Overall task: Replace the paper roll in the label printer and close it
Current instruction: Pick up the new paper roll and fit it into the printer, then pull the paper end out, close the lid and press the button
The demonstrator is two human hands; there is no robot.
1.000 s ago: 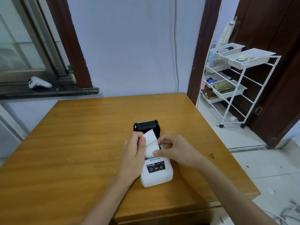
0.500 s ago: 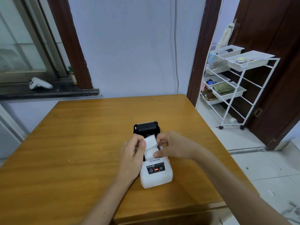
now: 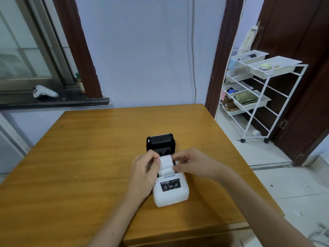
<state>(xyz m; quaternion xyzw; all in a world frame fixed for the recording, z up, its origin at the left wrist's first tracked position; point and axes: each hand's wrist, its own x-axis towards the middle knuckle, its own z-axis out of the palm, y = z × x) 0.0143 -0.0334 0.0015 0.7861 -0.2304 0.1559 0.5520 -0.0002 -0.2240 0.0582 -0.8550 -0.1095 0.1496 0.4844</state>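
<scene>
Label printer (image 3: 170, 190) sits on the wooden table (image 3: 89, 157), a little toward 5 o'clock from the table's centre, with its black lid (image 3: 160, 142) swung open and standing up at the 12 o'clock end. My left hand (image 3: 143, 172) is curled at the 9 o'clock side of the open bay, thumb and forefinger pinching the left edge of the white paper strip (image 3: 166, 162). My right hand (image 3: 193, 164) comes in from 3 o'clock, half closed, and its fingertips press the right edge of the same strip. The paper roll (image 3: 165, 171) lies in the bay, and the strip rises from it toward the lid. The printer body is white, with a dark panel showing a power symbol. My fingers hide both sides of the bay, so I cannot tell if the roll is fully seated. The small text on the panel is too blurred to read completely.
</scene>
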